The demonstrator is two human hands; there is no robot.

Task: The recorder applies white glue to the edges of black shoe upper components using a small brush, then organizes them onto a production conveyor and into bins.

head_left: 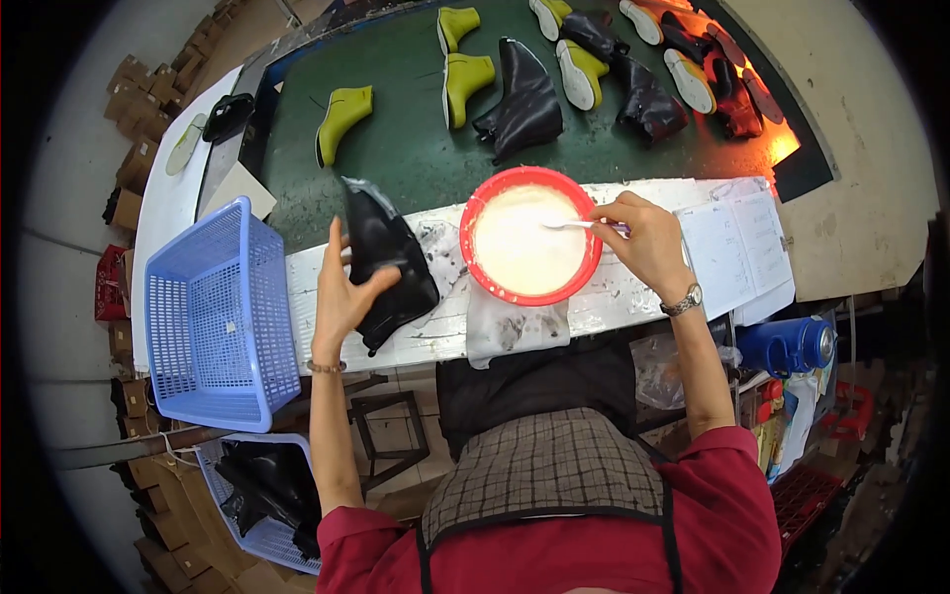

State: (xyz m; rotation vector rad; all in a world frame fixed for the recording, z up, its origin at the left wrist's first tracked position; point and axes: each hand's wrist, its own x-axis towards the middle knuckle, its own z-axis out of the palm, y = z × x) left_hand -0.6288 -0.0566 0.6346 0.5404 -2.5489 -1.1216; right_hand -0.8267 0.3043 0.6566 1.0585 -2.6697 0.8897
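My left hand (339, 302) grips a black boot upper (381, 238), with the thumb across its side and the fingers behind it. A whitish coating shows along the top edge of that upper. In my right hand (645, 243) is a small brush (579, 227), its handle pinched between thumb and fingers. The brush tip reaches over the creamy white liquid (515, 252) in a red bowl (467, 238); whether it dips in is hard to make out. Under the bowl a stained white cloth (510, 332) hangs over the edge of the white bench (614, 307).
On the green belt (406, 148) stand lime-yellow shoe lasts (343, 124) and black boot uppers (524, 104). An orange glow lights the far right. A blue basket (247, 297) stands at left, another with black uppers (267, 485) below. Papers (737, 243) and a blue jug (787, 345) are at right.
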